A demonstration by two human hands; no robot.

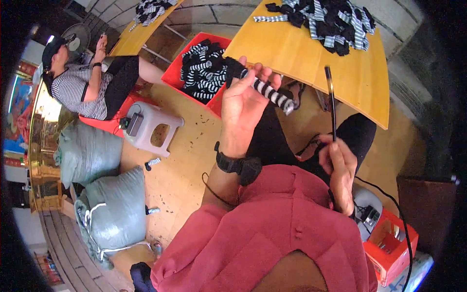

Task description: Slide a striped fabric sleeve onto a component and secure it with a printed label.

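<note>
A rolled black-and-white striped sock (272, 93), dark at one end, lies across the palm of my left hand (243, 100). The fingers curl up behind it and the thumb rests along it, in front of the table's near edge. My right hand (339, 168) grips the lower end of a thin black rod (332, 104) between thumb and fingers. The rod points up and away, and its far tip looks metallic. Rod and sock are apart.
Striped and black socks are heaped on the wooden table (267, 41) ahead. A red bin (170, 73) of socks stands left of it. Beyond are a grey stool (168, 138), a seated person (80, 87) and stuffed sacks (114, 209). A red crate (394, 263) stands lower right.
</note>
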